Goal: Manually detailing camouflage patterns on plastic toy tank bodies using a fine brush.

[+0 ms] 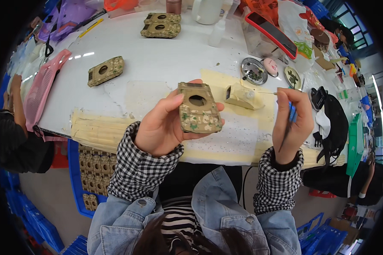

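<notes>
At the bottom centre of the frame, a person in a denim jacket with black-and-white checked cuffs leans over a white table [157, 63], seen from above.

Just above the cuffs, in the middle of the frame, the left hand [159, 127] grasps a tan model tank hull [198, 108] with camouflage patches. The fingers curl around its left side and the thumb presses its near edge. The hull is lifted off the table, tilted toward the camera, its round turret hole facing up.

To the right of centre, the right hand [291, 121] is closed in a pen-like grip on a thin brush with a blue handle [292, 111]. The brush's fine tip points left, toward an unpainted cream-coloured hull [244, 96] lying on a pale yellow sheet just beyond the hands.

At lower left, below the table edge, a blue crate [78, 178] holds rows of tan parts.

Farther up the table, right of centre, sit a round metal dish [253, 71] and a smaller paint dish [292, 77], close together. In the upper left of the frame another camouflage hull [106, 71] lies alone on the table. Two more hulls [161, 24] sit touching near the top centre, beside a white jug [207, 10].

At the far left edge, another person's arm [15, 100] reaches toward the table; a pink mesh basket [42, 87] lies beside it.
</notes>
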### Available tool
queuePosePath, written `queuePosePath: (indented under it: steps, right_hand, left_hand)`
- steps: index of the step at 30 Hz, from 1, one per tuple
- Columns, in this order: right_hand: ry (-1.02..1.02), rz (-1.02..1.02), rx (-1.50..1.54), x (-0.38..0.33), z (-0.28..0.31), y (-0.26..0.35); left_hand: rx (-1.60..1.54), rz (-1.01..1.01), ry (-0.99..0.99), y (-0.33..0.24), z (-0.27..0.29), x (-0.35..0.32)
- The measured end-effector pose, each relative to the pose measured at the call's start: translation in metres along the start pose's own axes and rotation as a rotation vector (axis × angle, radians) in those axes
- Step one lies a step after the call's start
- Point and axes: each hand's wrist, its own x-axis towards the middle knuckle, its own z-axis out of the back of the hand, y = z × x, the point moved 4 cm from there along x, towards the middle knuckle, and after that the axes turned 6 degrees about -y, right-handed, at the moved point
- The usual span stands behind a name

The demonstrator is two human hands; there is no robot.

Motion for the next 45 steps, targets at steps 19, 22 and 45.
queuePosePath:
  steps: [19,22,45]
  right_hand:
    - [0.382,-0.523,0.346,-0.065,0.042,-0.026]
    - [0.408,-0.547,0.466,-0.081,0.041,-0.038]
    - [0.285,-0.711,0.559,-0.088,0.02,-0.04]
  left_hand:
    - [-0.057,-0.008,0.102,0.0,-0.001,0.004]
    - [-0.058,-0.014,0.107,-0.002,-0.001,0.005]
    - [-0.106,-0.026,0.131,-0.002,0.001,0.007]
